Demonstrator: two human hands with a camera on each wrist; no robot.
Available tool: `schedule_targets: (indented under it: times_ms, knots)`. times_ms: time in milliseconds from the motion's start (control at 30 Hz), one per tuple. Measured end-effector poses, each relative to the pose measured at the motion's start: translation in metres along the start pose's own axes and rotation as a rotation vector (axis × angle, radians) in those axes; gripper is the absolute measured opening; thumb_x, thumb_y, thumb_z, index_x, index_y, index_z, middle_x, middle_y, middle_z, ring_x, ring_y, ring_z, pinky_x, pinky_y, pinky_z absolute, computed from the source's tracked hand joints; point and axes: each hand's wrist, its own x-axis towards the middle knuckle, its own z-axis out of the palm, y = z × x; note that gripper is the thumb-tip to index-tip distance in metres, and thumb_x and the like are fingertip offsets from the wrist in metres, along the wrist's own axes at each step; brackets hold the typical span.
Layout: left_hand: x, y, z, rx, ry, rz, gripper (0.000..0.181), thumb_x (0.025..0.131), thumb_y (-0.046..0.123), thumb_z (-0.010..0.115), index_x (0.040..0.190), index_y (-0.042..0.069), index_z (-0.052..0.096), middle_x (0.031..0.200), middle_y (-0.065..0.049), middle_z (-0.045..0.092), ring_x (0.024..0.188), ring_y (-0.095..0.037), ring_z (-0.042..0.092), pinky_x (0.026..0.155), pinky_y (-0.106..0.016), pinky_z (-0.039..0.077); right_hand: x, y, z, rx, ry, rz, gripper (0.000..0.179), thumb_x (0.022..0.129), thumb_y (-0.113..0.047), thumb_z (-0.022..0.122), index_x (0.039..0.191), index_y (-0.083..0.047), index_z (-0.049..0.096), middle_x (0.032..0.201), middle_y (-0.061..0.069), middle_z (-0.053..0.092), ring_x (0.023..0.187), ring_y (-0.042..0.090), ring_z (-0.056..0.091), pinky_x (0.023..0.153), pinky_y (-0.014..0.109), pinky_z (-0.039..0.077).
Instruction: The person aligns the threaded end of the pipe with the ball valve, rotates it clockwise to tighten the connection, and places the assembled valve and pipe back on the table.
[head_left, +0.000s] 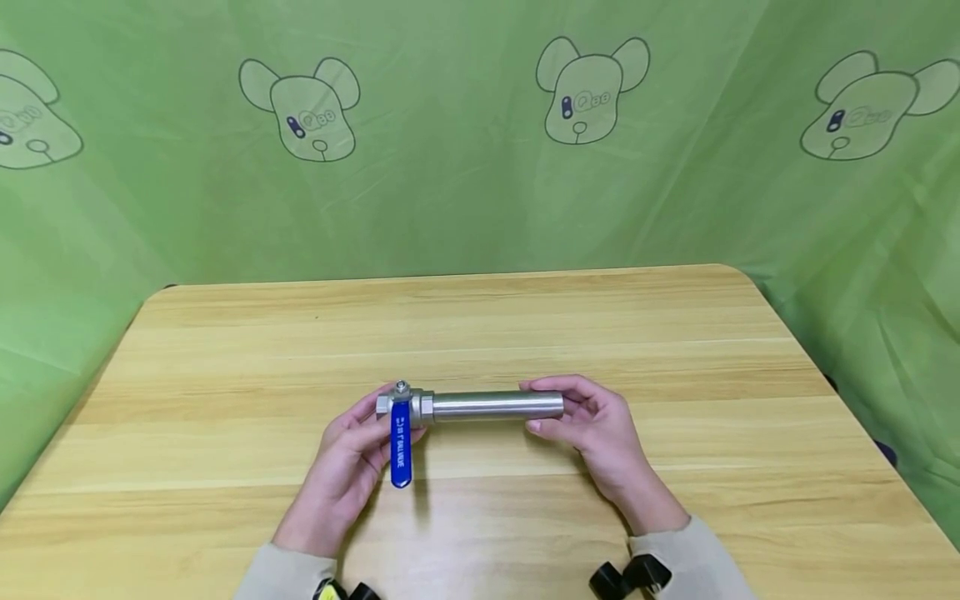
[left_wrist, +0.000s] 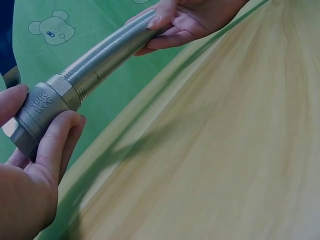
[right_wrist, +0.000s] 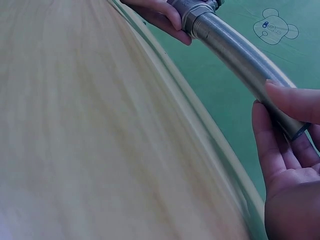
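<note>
My left hand (head_left: pixel 351 458) grips a steel ball valve (head_left: pixel 417 408) whose blue lever handle (head_left: pixel 401 450) points down toward me. In the left wrist view the valve body (left_wrist: pixel 45 106) carries the raised marking "1000 WOG". A straight steel pipe (head_left: pixel 487 406) runs rightward from the valve, its threaded end (left_wrist: pixel 75 86) in the valve's hex end, with some threads showing. The pipe's free end is held by my right hand (head_left: pixel 600 433), thumb on one side and fingers on the other. Valve and pipe are held level above the table.
The wooden table (head_left: pixel 480 333) has rounded far corners. Behind and beside it hangs a green curtain (head_left: pixel 450 192) with printed bear heads. Black camera mounts (head_left: pixel 630 577) sit at the wrists, over light sleeves (head_left: pixel 693 558).
</note>
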Motion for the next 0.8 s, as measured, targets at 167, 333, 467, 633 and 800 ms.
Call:
schedule_targets:
  times_ms: [167, 333, 467, 633, 800]
  knots:
    - [-0.0004, 0.0009, 0.0002, -0.001, -0.003, -0.005, 0.058, 0.1, -0.01, 0.054, 0.157, -0.007, 0.041, 0.126, -0.005, 0.077, 0.106, -0.014, 0.079, 0.107, -0.037, 0.064, -0.0002, -0.0006, 0.0001, -0.001, 0.004, 0.014, 0.052, 0.076, 0.016, 0.084, 0.125, 0.002, 0.074, 0.119, -0.005, 0.082, 0.112, 0.013, 0.077, 0.099, 0.025, 0.066]
    - [-0.0002, 0.0016, 0.0006, 0.011, 0.0, -0.014, 0.06, 0.1, -0.009, 0.056, 0.158, -0.006, 0.041, 0.128, -0.007, 0.076, 0.108, -0.015, 0.078, 0.108, -0.037, 0.064, -0.0004, -0.0012, 0.0003, -0.01, 0.009, 0.026, 0.053, 0.078, 0.014, 0.084, 0.129, 0.004, 0.071, 0.12, -0.004, 0.081, 0.109, 0.013, 0.077, 0.098, 0.026, 0.066]
    - [0.0002, 0.0018, 0.0011, 0.018, 0.011, -0.018, 0.061, 0.099, -0.01, 0.057, 0.158, -0.005, 0.042, 0.13, -0.009, 0.075, 0.109, -0.017, 0.078, 0.108, -0.038, 0.064, -0.0004, -0.001, 0.0002, -0.015, 0.017, 0.035, 0.054, 0.079, 0.013, 0.083, 0.13, 0.004, 0.07, 0.121, -0.003, 0.081, 0.108, 0.013, 0.078, 0.097, 0.027, 0.066]
    - [0.0007, 0.0027, 0.0014, 0.018, 0.011, -0.019, 0.062, 0.099, -0.011, 0.058, 0.158, -0.005, 0.041, 0.132, -0.01, 0.075, 0.111, -0.019, 0.078, 0.108, -0.038, 0.063, 0.0, -0.0007, 0.0, -0.02, 0.024, 0.043, 0.054, 0.08, 0.012, 0.083, 0.132, 0.003, 0.069, 0.123, 0.002, 0.08, 0.106, 0.013, 0.078, 0.097, 0.026, 0.067]
    - [0.0008, 0.003, 0.0017, 0.008, 0.011, -0.021, 0.061, 0.1, -0.011, 0.057, 0.159, -0.005, 0.041, 0.13, -0.009, 0.075, 0.111, -0.018, 0.078, 0.108, -0.037, 0.063, 0.0002, -0.001, 0.0005, -0.02, 0.035, 0.059, 0.052, 0.082, 0.011, 0.082, 0.132, 0.003, 0.069, 0.117, -0.003, 0.08, 0.104, 0.012, 0.077, 0.094, 0.025, 0.067]
